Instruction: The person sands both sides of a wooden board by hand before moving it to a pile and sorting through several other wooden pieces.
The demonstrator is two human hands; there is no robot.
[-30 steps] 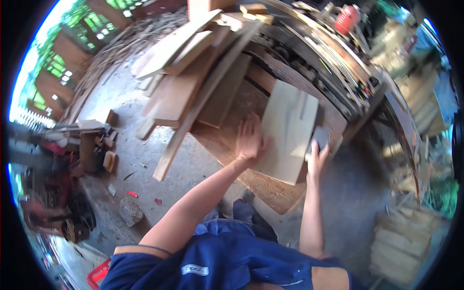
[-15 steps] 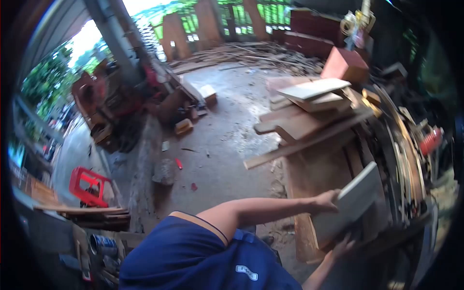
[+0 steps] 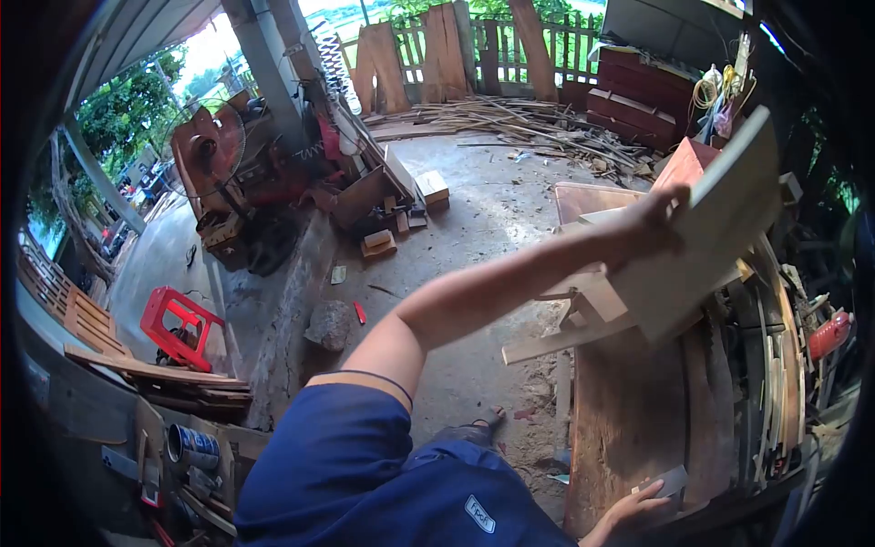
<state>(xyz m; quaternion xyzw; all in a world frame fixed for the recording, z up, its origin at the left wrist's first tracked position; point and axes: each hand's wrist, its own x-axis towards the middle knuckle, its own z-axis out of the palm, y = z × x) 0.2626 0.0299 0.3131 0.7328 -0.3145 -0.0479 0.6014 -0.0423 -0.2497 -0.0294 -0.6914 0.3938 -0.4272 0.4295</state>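
My left hand (image 3: 652, 228) is closed on the near edge of a pale wooden board (image 3: 729, 223), which it holds up and tilted above the stacked wood at the right. My left arm reaches across the view. Low on the right, my right hand (image 3: 633, 506) grips a small, flat grey piece (image 3: 673, 481) whose kind I cannot make out. That hand is just over a wide brown plank (image 3: 629, 428), well apart from the raised board. Part of the wood stack is hidden behind the board and my forearm.
A reddish block (image 3: 685, 162) and a narrow strip (image 3: 561, 342) lie by the raised board. Long offcuts (image 3: 775, 392) line the right side. At the left are a red plastic stool (image 3: 182, 324), a concrete lump (image 3: 330, 325) and a paint can (image 3: 193, 447).
My left hand has lifted the board up and away from the plank. My right hand has come off the board and now shows a small grey piece. The view has shifted.
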